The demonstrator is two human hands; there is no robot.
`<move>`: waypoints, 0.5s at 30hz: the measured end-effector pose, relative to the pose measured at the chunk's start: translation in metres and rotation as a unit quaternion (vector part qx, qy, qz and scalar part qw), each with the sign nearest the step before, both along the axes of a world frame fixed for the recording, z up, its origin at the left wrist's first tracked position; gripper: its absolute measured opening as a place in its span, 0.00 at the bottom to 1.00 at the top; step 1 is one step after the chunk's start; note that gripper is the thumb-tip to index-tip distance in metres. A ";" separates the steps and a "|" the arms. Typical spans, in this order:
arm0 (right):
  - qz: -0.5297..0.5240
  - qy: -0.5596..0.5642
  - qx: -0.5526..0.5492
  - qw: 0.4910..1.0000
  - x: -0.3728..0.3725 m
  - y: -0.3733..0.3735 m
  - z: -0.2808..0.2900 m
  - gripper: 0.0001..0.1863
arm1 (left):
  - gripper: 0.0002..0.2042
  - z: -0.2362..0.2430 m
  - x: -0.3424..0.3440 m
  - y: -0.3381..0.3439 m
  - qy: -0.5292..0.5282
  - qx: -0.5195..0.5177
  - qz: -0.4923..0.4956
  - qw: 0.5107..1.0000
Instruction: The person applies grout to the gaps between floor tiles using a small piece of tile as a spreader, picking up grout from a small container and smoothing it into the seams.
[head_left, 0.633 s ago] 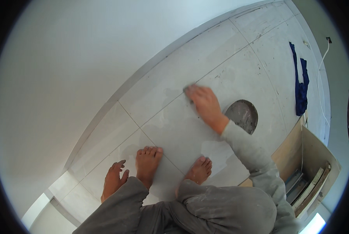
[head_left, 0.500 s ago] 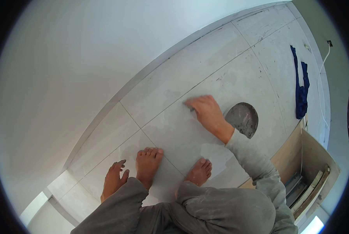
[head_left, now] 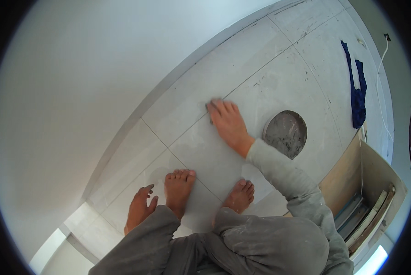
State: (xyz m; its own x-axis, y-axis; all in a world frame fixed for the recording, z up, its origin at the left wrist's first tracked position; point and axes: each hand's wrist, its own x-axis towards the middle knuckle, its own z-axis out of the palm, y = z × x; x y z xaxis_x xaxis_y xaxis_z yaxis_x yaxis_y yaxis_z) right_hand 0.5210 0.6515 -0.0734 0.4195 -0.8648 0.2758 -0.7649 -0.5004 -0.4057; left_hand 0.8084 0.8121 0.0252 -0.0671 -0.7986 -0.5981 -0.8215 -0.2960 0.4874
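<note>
My right hand (head_left: 227, 122) is closed over a small dark grey piece (head_left: 208, 107), mostly hidden under the fingers, so its kind does not show. That hand is pressed down at a joint line of the pale tiled floor (head_left: 256, 96). To its right stands a round grey bowl (head_left: 286, 134) with wet grey stuff and dark lumps in it. My left hand (head_left: 140, 208) hangs beside my left foot, its fingers bent, thumb apart and nothing in them. Grey smears mark its fingertips.
A white wall (head_left: 100, 68) with a grey skirting runs along the left. Far right lies dark blue cloth (head_left: 358, 101) near a white cable (head_left: 380, 87). An open carton (head_left: 341, 172) with long strips in it stands at the lower right. My bare feet (head_left: 180, 190) are on the tiles.
My right hand has moved a little left and away from me along the tile joint. The left hand stays by the foot. The view has shifted slightly.
</note>
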 end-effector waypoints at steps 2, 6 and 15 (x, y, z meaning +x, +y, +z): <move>0.016 0.014 -0.007 1.000 0.010 0.018 0.001 0.18 | 0.21 0.024 0.028 0.008 -0.012 0.027 0.032 0.999; 0.041 -0.021 0.026 0.999 0.010 -0.003 0.018 0.18 | 0.22 0.033 0.037 0.009 -0.009 0.064 0.064 0.996; 0.083 -0.022 0.042 0.995 0.017 0.019 0.016 0.16 | 0.22 0.041 0.033 0.002 -0.022 0.063 0.077 0.995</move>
